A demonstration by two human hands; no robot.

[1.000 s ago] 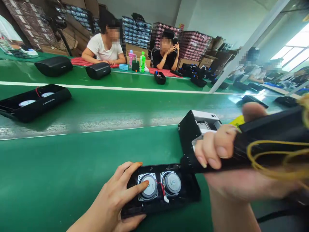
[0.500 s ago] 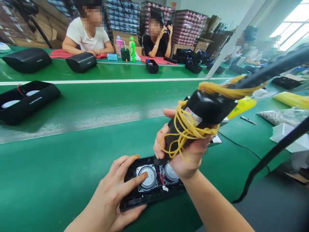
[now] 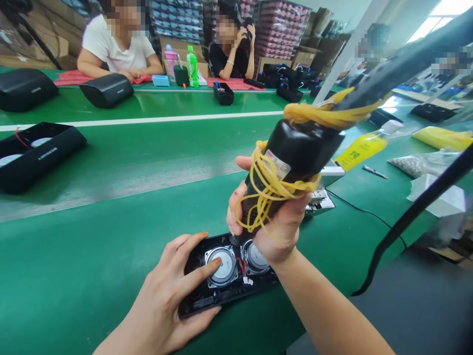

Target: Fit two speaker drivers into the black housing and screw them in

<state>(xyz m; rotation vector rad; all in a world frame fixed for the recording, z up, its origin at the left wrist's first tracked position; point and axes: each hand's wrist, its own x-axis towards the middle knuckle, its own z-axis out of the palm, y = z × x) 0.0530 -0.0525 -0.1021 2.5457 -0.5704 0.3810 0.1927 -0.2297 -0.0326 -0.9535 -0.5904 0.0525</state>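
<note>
A black speaker housing (image 3: 207, 299) lies open side up on the green bench. Two round silver speaker drivers sit in it, the left driver (image 3: 226, 274) and the right driver (image 3: 254, 256), with thin red and black wires and a white connector (image 3: 247, 281) between them. My left hand (image 3: 166, 286) grips the housing's left end, index finger on the left driver, thumb along the near side. In my right hand (image 3: 273, 231) is a black electric screwdriver (image 3: 303, 153) wrapped in yellow rubber bands. Its nose is over the housing's far edge between the drivers; the bit is hidden.
A conveyor belt (image 3: 155, 143) runs beyond the bench, carrying another open housing (image 3: 48, 158) and closed speakers (image 3: 107, 90). At right are a yellow-labelled bottle (image 3: 364, 150), a bag of small parts (image 3: 417, 162) and a dark cable (image 3: 417, 217). Two people sit across the belt.
The view has shifted, so the surroundings appear farther left. The screwdriver's nose is slightly higher relative to the left driver. Both hands keep their hold.
</note>
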